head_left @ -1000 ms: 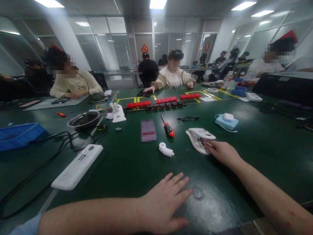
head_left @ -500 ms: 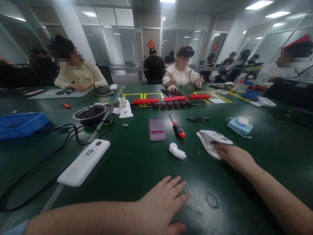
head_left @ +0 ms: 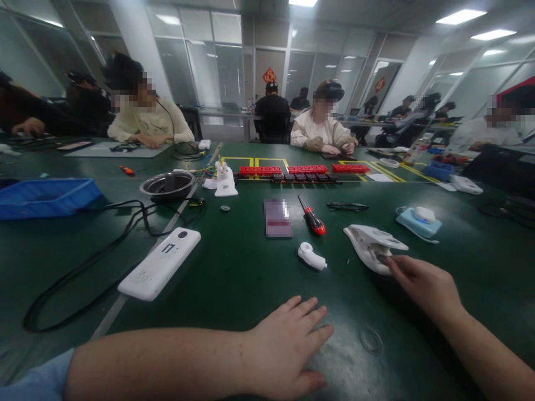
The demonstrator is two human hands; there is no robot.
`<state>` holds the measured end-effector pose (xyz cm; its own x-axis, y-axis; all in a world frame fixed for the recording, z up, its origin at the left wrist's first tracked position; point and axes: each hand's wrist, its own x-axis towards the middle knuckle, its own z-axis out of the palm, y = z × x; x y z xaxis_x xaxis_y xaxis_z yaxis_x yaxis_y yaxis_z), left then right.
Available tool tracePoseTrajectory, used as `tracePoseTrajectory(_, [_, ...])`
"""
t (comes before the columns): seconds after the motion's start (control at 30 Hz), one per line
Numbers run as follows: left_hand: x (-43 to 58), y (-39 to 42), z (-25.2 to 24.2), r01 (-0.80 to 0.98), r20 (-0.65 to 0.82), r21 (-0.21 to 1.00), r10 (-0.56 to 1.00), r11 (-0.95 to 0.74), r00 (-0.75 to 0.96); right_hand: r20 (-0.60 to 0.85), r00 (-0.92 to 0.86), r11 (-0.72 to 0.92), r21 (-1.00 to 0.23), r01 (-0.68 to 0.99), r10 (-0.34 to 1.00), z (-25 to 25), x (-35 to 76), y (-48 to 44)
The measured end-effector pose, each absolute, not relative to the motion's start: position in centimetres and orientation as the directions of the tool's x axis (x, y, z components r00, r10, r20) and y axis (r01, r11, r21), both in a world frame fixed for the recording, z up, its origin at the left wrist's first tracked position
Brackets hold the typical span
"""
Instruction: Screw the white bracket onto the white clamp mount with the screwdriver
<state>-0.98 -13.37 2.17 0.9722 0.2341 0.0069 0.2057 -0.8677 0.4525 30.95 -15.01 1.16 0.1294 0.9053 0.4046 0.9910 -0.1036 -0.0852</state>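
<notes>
My left hand (head_left: 288, 345) lies palm down on the green table (head_left: 234, 284), fingers spread, holding nothing. At the right, my right hand (head_left: 426, 284) has thumb and forefinger pinched together at the near opening of a white hollow plastic shell (head_left: 363, 248). A small greyish bit shows at the fingertips, too unclear to name. The shell rests tilted on the table. Left of it lies a curved white plastic piece (head_left: 312, 257) with a round end. Behind that are a red-and-black screwdriver (head_left: 313, 220) and a blurred-out phone-like rectangle (head_left: 278, 218).
A white power bank-like block (head_left: 161, 264) marked 17 lies left, beside black cables (head_left: 129, 223). Farther back are a metal bowl (head_left: 167, 185), a blue bin (head_left: 45, 196), a white stand (head_left: 225, 181) and red strips (head_left: 259, 170). A light-blue box (head_left: 420, 223) sits right. Co-workers sit opposite.
My right fingers have drawn back slightly from inside the shell to its near edge. My left hand stays flat. The view has turned a little left.
</notes>
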Motion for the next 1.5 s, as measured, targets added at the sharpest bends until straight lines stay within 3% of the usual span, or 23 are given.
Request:
tracePoseTrajectory(0.13, [-1.1,-13.5,2.2,0.182,0.023,0.424,0.211,-0.887,0.977,0.289,-0.087,0.171,-0.281,0.944,0.953,1.8,25.9,-15.9])
tracePoseTrajectory(0.3, [-1.0,-14.0,1.7,-0.009,0.086,0.344,0.022,-0.939,0.996,0.046,-0.28,0.28,-0.3,0.912,0.959,2.0,18.1,-14.8])
tracePoseTrajectory(0.37, [-1.1,-14.0,1.8,-0.054,0.107,0.301,-0.022,-0.952,0.994,0.072,-0.307,0.314,-0.283,0.906,0.949,2.1,16.9,-14.1])
tracePoseTrajectory(0.47, [-1.4,-13.6,2.4,-0.035,0.143,0.27,0.004,-0.962,0.99,0.258,-0.258,0.321,-0.244,0.915,0.931,2.5,17.5,-13.0])
tracePoseTrajectory(0.6, [-1.9,-12.0,2.6,0.171,0.123,0.272,0.211,-0.947,0.97,0.425,-0.179,0.284,-0.199,0.938,0.888,2.2,19.6,-10.9])
tracePoseTrajectory(0.73, [-3.2,-9.6,1.8,0.391,0.008,0.309,0.414,-0.867,0.91,0.259,-0.33,0.396,-0.264,0.88,0.908,0.7,19.5,-9.1])
tracePoseTrajectory(0.87, [-5.4,-8.0,1.7,0.391,-0.054,0.367,0.401,-0.844,0.915,0.136,-0.394,0.414,-0.391,0.822,0.909,-0.2,16.6,-8.1])
tracePoseTrajectory(1.0, [-6.1,-8.1,2.1,0.361,-0.06,0.38,0.367,-0.852,0.928,0.071,-0.435,0.423,-0.42,0.803,0.897,0.3,12.1,-6.2])
tracePoseTrajectory(1.1, [-5.7,-8.8,2.2,0.269,-0.042,0.41,0.277,-0.871,0.96,0.066,-0.446,0.432,-0.41,0.803,0.893,0.9,8.6,-4.3])
tracePoseTrajectory(1.4, [-5.9,-8.8,1.4,0.245,-0.005,0.582,0.298,-0.776,0.955,0.098,-0.577,0.58,-0.271,0.768,0.811,3.1,1.0,-4.5])
tracePoseTrajectory(1.5, [-6.0,-8.4,2.0,0.215,-0.006,0.593,0.263,-0.776,0.965,0.156,-0.604,0.621,-0.29,0.728,0.781,4.4,2.4,-5.0])
